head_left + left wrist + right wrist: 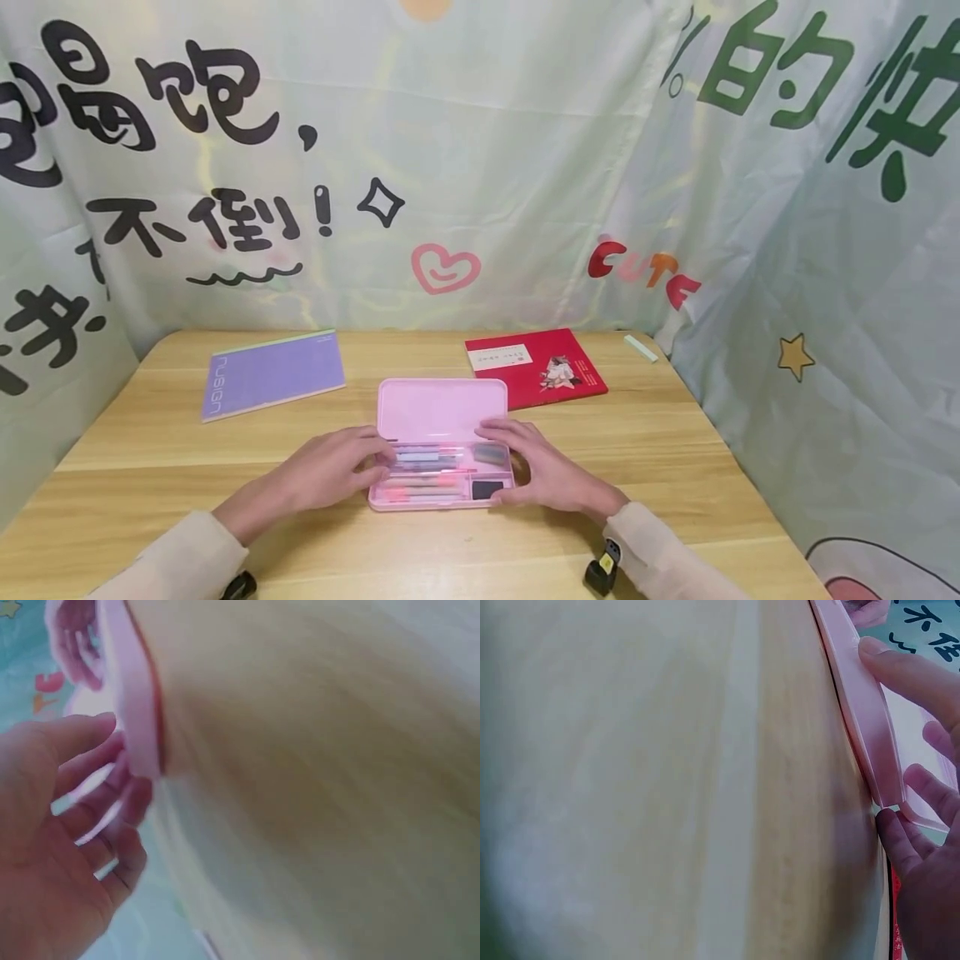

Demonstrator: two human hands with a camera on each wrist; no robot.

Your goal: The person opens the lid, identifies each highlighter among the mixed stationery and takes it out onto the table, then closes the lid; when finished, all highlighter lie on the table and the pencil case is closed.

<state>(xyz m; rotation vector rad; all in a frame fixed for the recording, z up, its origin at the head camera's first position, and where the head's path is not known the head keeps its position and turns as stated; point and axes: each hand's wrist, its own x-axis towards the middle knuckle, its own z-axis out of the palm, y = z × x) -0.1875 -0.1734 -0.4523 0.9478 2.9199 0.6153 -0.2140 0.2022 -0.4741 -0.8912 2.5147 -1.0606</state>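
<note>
Between the worktop's (pixel 420 554) side edges, the half-open left hand (pixel 337 467) and right hand (pixel 543 468) are touching, seemingly steadying, the pencil case (pixel 420 505), its lid (pixel 442 408) next likely needing even guidance.

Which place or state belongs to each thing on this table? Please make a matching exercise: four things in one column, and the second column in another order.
Things:
1. pencil case
2. purple notebook
3. red booklet
4. pale strip

Places or states:
A. far right corner of the table
B. open, between left hand and right hand
C. toward the table's far left corner
D. one corner hidden by the lid

Pairs: 1-B; 2-C; 3-D; 4-A
</note>
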